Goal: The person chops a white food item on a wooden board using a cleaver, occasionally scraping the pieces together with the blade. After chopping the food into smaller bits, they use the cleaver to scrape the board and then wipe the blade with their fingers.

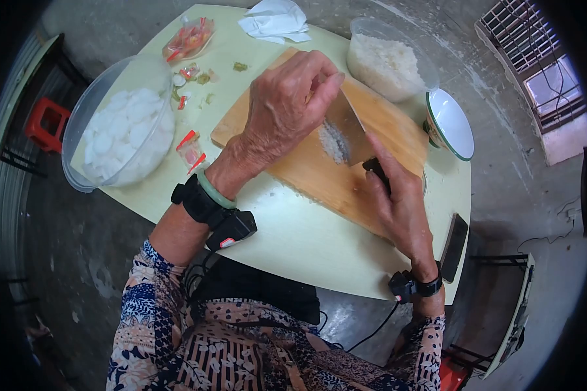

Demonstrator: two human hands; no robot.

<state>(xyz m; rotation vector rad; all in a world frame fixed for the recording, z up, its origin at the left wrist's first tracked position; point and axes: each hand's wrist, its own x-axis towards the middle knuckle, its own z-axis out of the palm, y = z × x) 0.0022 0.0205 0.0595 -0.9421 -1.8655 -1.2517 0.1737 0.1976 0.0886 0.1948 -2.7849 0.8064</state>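
Pale green tabletop above a grey floor. Near the far edge, a crumpled white tissue or cloth; to its left, a clear plastic bag with reddish contents. Closer in on that side, small wrapper scraps and a larger red-edged packet. Toward the right, a green-rimmed bowl, white inside; lower down, a dark oblong object, lying flat near the edge. Looks too plain to identify. Beyond the table, a red stool at left and a barred window at upper right.
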